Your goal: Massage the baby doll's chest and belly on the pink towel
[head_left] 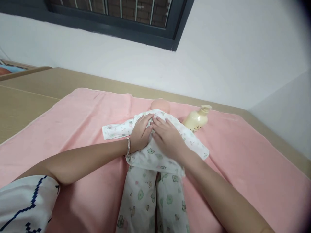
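Illegibly, print (pixel 195 128) marks the bottle (pixel 195 119) near hands (pixel 141 133) (pixel 168 135) touching the shirt (pixel 155 157).

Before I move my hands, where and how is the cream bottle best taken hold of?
Probably by the wide, rounded body of the cream bottle, below its narrower top. I would bring the right hand in from the right, away from the patterned sleeve near its left side. The bottle leans rightward in the picture, so wrapping its body seems steadier.
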A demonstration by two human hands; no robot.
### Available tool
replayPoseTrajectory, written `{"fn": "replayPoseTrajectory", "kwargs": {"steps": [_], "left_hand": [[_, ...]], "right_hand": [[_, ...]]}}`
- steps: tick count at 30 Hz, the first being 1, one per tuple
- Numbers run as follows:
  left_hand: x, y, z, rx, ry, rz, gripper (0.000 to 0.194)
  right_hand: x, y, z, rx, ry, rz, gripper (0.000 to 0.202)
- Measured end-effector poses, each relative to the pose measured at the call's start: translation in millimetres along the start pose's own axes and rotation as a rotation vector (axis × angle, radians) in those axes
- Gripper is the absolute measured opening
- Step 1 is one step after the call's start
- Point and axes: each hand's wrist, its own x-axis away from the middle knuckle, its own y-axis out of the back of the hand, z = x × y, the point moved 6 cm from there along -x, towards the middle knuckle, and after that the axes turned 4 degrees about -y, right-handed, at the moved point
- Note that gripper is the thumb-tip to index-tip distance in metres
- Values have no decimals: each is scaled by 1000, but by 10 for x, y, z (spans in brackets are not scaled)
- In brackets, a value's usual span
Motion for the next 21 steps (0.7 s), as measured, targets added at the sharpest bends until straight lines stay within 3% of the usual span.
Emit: {"fn": "replayPoseTrajectory", "kwargs": {"steps": [3, 5, 11, 17, 21], "left_hand": [[0, -16, 6, -34, -2, 24, 50], [-1, -16, 11, -51, 9, 27, 50], [8, -15, -30, -99, -33, 38, 49], [35, -43, -153, -146, -223, 77, 50], [23, -41, -130, -121, -211, 84, 46]], "right_hand": [[-102, 7, -366, -82, -228, -51, 55], [-79, 17, -409, -20, -330, -85, 58], [126, 21, 138, 166, -140, -137, 53], [-1, 6, -176, -4, -211, -144, 45], [-39, 5, -205, 32, -195, -113, 45]]}}
